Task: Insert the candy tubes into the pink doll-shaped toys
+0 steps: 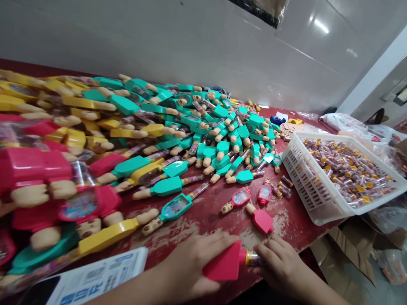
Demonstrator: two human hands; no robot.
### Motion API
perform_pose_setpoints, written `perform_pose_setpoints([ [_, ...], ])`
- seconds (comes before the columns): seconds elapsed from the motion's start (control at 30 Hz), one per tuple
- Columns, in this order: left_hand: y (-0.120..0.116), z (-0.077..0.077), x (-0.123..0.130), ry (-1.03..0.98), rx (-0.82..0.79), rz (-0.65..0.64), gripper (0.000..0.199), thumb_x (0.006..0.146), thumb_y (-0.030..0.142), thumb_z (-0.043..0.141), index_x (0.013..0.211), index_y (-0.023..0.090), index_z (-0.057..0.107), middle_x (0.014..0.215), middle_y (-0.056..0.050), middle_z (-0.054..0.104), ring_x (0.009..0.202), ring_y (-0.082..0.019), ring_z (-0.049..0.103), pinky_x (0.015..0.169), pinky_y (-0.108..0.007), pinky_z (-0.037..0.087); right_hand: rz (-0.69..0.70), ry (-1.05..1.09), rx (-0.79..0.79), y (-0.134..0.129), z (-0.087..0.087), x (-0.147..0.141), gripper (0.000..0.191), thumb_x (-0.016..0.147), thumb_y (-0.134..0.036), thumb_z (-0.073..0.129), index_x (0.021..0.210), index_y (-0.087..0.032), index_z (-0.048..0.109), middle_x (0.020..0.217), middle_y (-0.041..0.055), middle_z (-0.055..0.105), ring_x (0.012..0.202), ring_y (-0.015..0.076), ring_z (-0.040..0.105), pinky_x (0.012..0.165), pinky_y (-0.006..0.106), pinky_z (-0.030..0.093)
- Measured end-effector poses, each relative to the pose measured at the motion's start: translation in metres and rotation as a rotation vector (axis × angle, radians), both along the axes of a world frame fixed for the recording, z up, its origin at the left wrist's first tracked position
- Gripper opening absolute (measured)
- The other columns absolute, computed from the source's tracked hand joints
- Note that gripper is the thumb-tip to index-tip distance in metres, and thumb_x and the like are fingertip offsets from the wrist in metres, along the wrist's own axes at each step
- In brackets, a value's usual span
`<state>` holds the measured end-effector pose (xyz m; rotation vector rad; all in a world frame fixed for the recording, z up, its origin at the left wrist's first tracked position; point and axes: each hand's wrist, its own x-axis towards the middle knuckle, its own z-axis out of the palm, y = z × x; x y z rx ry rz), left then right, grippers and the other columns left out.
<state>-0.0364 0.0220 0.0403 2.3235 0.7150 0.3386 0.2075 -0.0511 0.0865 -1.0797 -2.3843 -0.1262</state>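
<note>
My left hand (pixel 193 260) is closed around a pink paddle-shaped plastic toy (pixel 225 263) at the table's front edge. A clear candy tube (pixel 252 258) joins the toy's right end, and my right hand (pixel 282 260) grips the tube's far end, its fingers hiding that tip. Just beyond my hands lie a loose pink toy with a beige figure end (pixel 263 220) and a pink toy with a clear window (pixel 241 197). Another small pink toy (pixel 264 193) sits close to several loose candy tubes (pixel 284 189).
A large heap of green toys (pixel 168 186), yellow toys (pixel 108 237) and pink toys (pixel 34 165) covers the left and back of the red table (pixel 210 220). A white basket (pixel 313 209) of candy tubes stands right. A printed white box (pixel 104 275) lies front left; cardboard (pixel 352 258) is below.
</note>
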Motion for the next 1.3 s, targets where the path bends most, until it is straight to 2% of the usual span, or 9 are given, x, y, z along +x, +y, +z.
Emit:
perform_pose_setpoints([
  [0.37, 0.000, 0.008, 0.004, 0.115, 0.396, -0.067, 0.075, 0.068, 0.025, 0.062, 0.139, 0.030, 0.036, 0.125, -0.011, 0.058, 0.095, -0.031, 0.063, 0.071, -0.037, 0.052, -0.015, 0.108, -0.176, -0.004, -0.001, 0.006, 0.029, 0.096, -0.034, 0.039, 0.103, -0.012, 0.057, 0.075, 0.0099, 0.064, 0.063, 0.0178, 0.056, 0.060, 0.030, 0.048],
  [0.5, -0.005, 0.013, 0.007, 0.106, 0.654, -0.073, 0.054, 0.087, 0.012, 0.029, 0.136, 0.032, 0.041, 0.117, -0.012, 0.063, 0.088, -0.028, 0.064, 0.068, -0.037, 0.050, -0.144, 0.608, -0.927, -0.002, -0.021, 0.001, 0.048, 0.090, -0.058, 0.040, 0.073, -0.016, 0.057, 0.052, -0.0002, 0.050, 0.045, 0.0114, 0.045, 0.044, 0.024, 0.038],
  [0.6, -0.002, 0.021, 0.009, 0.206, 0.619, -0.084, 0.054, 0.089, 0.010, 0.025, 0.131, 0.035, 0.048, 0.118, -0.011, 0.063, 0.085, -0.026, 0.064, 0.070, -0.038, 0.050, -0.224, 0.865, -1.394, 0.002, -0.033, -0.002, 0.059, 0.080, -0.073, 0.041, 0.058, -0.019, 0.045, 0.042, -0.0070, 0.032, 0.033, 0.0062, 0.025, 0.034, 0.021, 0.020],
  [0.67, 0.005, 0.025, 0.009, 0.285, 0.432, -0.100, 0.047, 0.088, 0.022, 0.047, 0.133, 0.034, 0.045, 0.122, -0.011, 0.060, 0.090, -0.030, 0.063, 0.073, -0.042, 0.051, -0.252, 0.734, -1.180, 0.004, -0.033, -0.001, 0.056, 0.084, -0.067, 0.042, 0.063, -0.016, 0.053, 0.046, -0.0037, 0.041, 0.038, 0.0074, 0.033, 0.038, 0.021, 0.026],
  [0.73, 0.014, 0.027, 0.006, 0.328, 0.135, -0.027, 0.076, 0.074, 0.039, 0.071, 0.140, 0.030, 0.035, 0.127, -0.012, 0.057, 0.102, -0.035, 0.059, 0.084, -0.047, 0.049, -0.173, 0.409, -0.655, 0.005, -0.025, 0.001, 0.045, 0.093, -0.050, 0.042, 0.080, -0.012, 0.063, 0.058, 0.0028, 0.056, 0.049, 0.0114, 0.046, 0.046, 0.024, 0.036],
  [0.8, 0.022, 0.028, 0.003, 0.270, -0.206, 0.059, 0.094, 0.065, 0.056, 0.074, 0.142, 0.025, 0.030, 0.130, -0.013, 0.054, 0.111, -0.036, 0.053, 0.095, -0.047, 0.042, -0.028, 0.076, -0.176, 0.005, -0.014, 0.004, 0.028, 0.095, -0.030, 0.044, 0.099, -0.009, 0.062, 0.069, 0.0071, 0.063, 0.057, 0.0148, 0.051, 0.051, 0.027, 0.040],
  [0.87, 0.027, 0.028, 0.002, 0.166, -0.566, 0.006, 0.082, 0.066, 0.071, 0.062, 0.129, 0.020, 0.049, 0.118, -0.011, 0.060, 0.105, -0.032, 0.054, 0.092, -0.041, 0.042, 0.082, -0.116, 0.081, 0.005, -0.005, 0.007, 0.023, 0.094, -0.018, 0.043, 0.107, -0.007, 0.059, 0.067, 0.0069, 0.062, 0.055, 0.0156, 0.051, 0.050, 0.029, 0.041],
  [1.03, 0.024, 0.030, 0.007, 0.068, -1.020, -0.193, 0.071, 0.056, 0.081, 0.059, 0.084, 0.016, 0.058, 0.065, 0.001, 0.047, 0.058, -0.013, 0.040, 0.053, -0.023, 0.032, 0.129, -0.092, 0.078, 0.004, -0.004, 0.007, 0.024, 0.095, -0.014, 0.037, 0.109, -0.007, 0.054, 0.067, 0.0054, 0.062, 0.057, 0.0149, 0.053, 0.056, 0.029, 0.048],
  [1.3, 0.005, 0.049, -0.005, 0.269, -0.822, 0.082, 0.060, 0.056, 0.056, 0.066, 0.102, 0.018, 0.057, 0.090, -0.002, 0.062, 0.084, -0.024, 0.056, 0.069, -0.026, 0.040, 0.215, -0.070, -0.049, -0.003, 0.007, 0.002, 0.026, 0.094, -0.014, 0.037, 0.115, -0.005, 0.050, 0.072, 0.0073, 0.063, 0.057, 0.0153, 0.051, 0.054, 0.029, 0.047],
])
